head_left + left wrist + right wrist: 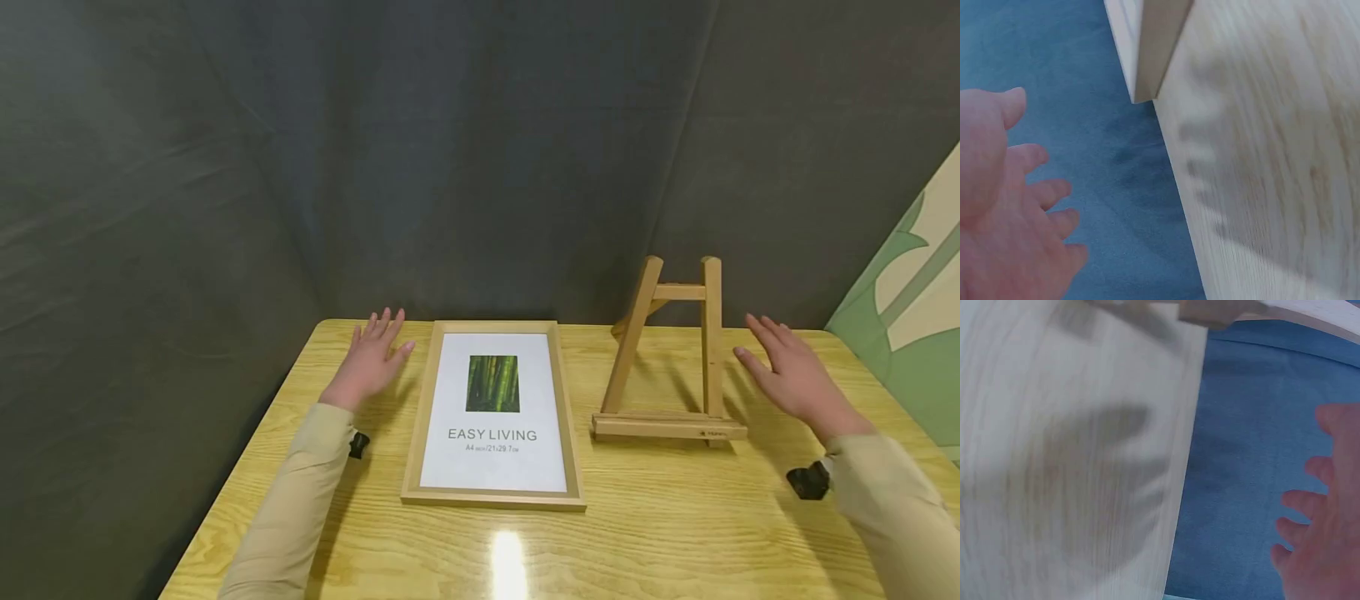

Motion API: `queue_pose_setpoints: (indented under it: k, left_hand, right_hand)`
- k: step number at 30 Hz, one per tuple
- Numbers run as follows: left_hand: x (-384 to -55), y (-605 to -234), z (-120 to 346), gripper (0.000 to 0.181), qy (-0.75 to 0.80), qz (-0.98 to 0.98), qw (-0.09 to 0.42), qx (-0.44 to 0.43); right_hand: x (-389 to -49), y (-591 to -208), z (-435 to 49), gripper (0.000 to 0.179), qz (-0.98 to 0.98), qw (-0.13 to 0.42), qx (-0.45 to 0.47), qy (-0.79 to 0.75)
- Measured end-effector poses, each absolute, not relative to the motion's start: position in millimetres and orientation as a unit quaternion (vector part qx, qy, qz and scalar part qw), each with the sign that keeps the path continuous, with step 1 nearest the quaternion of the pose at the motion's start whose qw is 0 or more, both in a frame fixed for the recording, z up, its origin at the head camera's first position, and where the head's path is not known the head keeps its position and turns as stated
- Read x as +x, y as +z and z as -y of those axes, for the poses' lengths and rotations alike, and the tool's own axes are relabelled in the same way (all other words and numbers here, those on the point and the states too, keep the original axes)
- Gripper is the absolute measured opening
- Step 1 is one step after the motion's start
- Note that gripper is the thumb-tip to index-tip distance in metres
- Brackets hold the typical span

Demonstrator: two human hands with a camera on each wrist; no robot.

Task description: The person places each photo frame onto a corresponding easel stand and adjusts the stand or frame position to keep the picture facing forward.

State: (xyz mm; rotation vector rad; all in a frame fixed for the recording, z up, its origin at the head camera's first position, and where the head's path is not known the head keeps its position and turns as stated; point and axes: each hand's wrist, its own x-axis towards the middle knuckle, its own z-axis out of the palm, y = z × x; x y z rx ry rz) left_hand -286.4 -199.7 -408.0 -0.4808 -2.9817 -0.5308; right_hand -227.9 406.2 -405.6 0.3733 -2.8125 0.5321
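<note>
A light wooden picture frame lies flat on the table, its white insert showing a small green bamboo picture and the words EASY LIVING. To its right stands a small wooden easel with a ledge along the front. My left hand hovers over the table just left of the picture frame, fingers spread and holding nothing. Right of the easel, my right hand is held above the table with its fingers extended, empty too. Both wrist views show a hand, the left and the right, apart from any object.
The wooden table has its far edge against a dark grey curtain, which also hangs along the left side. A panel with green leaf shapes borders the right. Light glares off the tabletop below the picture frame.
</note>
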Motion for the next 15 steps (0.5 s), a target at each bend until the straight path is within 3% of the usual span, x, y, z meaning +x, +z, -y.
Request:
queue_pose_setpoints:
  k: [15]
  left_hand:
    - [-278.0, -399.3, 200.7, 0.073, -0.354, 0.922, -0.027, -0.151]
  right_hand:
    - [-212.5, -385.8, -398.8, 0.058, 0.944, 0.089, 0.058, 0.312]
